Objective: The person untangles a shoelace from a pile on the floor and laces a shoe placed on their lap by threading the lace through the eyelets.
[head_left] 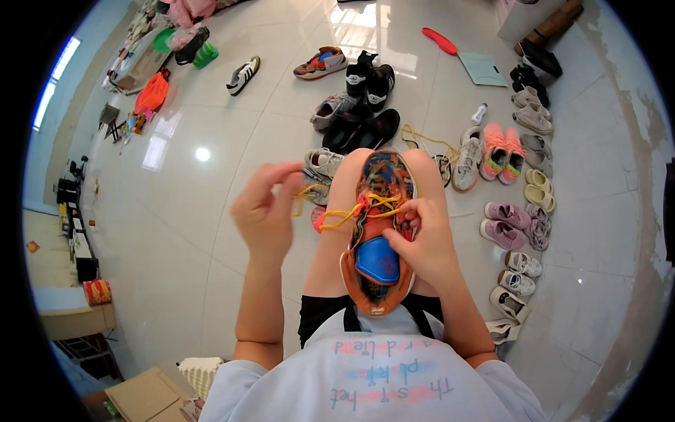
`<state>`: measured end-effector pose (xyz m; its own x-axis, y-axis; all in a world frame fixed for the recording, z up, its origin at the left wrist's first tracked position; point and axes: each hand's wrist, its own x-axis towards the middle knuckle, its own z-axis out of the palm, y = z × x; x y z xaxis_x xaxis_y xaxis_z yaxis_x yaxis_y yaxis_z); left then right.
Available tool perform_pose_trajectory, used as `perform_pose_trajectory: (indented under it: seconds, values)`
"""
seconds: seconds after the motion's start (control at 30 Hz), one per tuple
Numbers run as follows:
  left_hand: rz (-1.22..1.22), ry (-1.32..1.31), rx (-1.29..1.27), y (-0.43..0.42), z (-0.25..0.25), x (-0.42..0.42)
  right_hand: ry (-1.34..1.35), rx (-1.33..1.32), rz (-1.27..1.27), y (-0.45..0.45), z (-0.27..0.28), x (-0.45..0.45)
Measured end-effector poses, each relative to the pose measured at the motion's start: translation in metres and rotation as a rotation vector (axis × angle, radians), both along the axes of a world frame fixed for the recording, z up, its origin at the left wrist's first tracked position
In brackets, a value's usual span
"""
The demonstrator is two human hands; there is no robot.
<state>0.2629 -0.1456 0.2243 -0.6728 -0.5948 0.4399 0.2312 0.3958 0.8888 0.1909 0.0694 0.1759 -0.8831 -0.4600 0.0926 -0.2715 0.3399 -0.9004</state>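
A multicoloured sneaker (385, 186) lies across my thighs, its toe pointing away from me and its heel toward my body. Its blue tongue (377, 261) is folded back toward the heel. A yellow shoelace (341, 219) runs through the upper holes and stretches out to the left. Raised left of the shoe, my left hand (267, 207) pinches this lace near its end between thumb and fingers. My right hand (427, 243) grips the right side of the shoe's opening by the lace holes, with the thumb near the tongue.
A similar sneaker (320, 63) stands ahead on the tiled floor. Several shoes, including black sneakers (380, 84) and pink sneakers (503, 153), lie beyond my knees and along the right wall. A red-handled dustpan (482, 68), a small white bottle (479, 114) and an orange basket (152, 93) are farther off.
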Motion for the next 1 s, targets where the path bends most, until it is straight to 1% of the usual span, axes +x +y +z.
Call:
perform_pose_trajectory:
  seconds: [0.03,0.07,0.1,0.13,0.17,0.2,0.23,0.3,0.33,0.4,0.53,0.6,0.63,0.67,0.7,0.77,0.8,0.87,1.0]
  values:
    - [-0.089,-0.133,-0.096,0.006,-0.001,-0.004,-0.023,0.091,0.065,0.002,0.004,0.000]
    - [-0.174,-0.182,-0.161,0.014,-0.001,-0.008,-0.047,0.182,0.132,0.003,0.006,0.000]
    - [-0.259,-0.229,-0.227,0.023,-0.002,-0.013,-0.048,0.184,0.131,0.003,0.004,0.000]
    - [-0.261,-0.230,-0.226,0.030,-0.008,-0.017,-0.119,0.166,0.119,0.004,0.000,-0.001]
    - [-0.369,-0.229,-0.248,0.037,-0.018,-0.020,-0.191,0.148,0.106,0.005,-0.004,-0.002]
    - [-0.477,-0.227,-0.270,0.042,-0.024,-0.022,-0.192,0.149,0.102,0.006,-0.007,-0.003]
    - [-0.480,-0.226,-0.270,0.046,-0.026,-0.022,-0.241,0.101,0.087,0.008,-0.009,-0.004]
    - [-0.635,-0.396,-0.307,0.052,-0.028,-0.021,-0.289,0.054,0.072,0.009,-0.011,-0.006]
    - [-0.636,-0.396,-0.306,0.053,-0.031,-0.021,-0.279,0.045,0.049,0.009,-0.011,-0.005]
    - [-0.606,-0.461,-0.435,0.054,-0.040,-0.021,-0.270,0.035,0.026,0.011,-0.014,-0.005]
    - [-0.617,-0.467,-0.438,0.059,-0.045,-0.020,-0.303,-0.070,-0.026,0.016,-0.028,-0.002]
    - [-0.547,-0.493,-0.560,0.061,-0.046,-0.021,-0.334,-0.113,-0.040,0.017,-0.030,-0.002]
    - [-0.547,-0.494,-0.560,0.062,-0.045,-0.022,-0.505,-0.208,-0.117,0.017,-0.029,-0.002]
    - [-0.521,-0.549,-0.613,0.063,-0.045,-0.024,-0.674,-0.305,-0.194,0.017,-0.028,-0.002]
    - [-0.494,-0.602,-0.666,0.064,-0.045,-0.025,-0.675,-0.304,-0.193,0.020,-0.034,-0.004]
    - [-0.507,-0.604,-0.648,0.062,-0.044,-0.025,-0.520,-0.293,-0.173,0.028,-0.048,-0.011]
    - [-0.523,-0.605,-0.631,0.062,-0.044,-0.025,-0.521,-0.293,-0.172,0.030,-0.048,-0.011]
    - [-0.528,-0.610,-0.667,0.059,-0.048,-0.022,-0.557,-0.216,-0.083,0.033,-0.048,-0.009]
    - [-0.539,-0.627,-0.739,0.063,-0.043,-0.019,-0.574,-0.284,-0.086,0.025,-0.040,0.001]
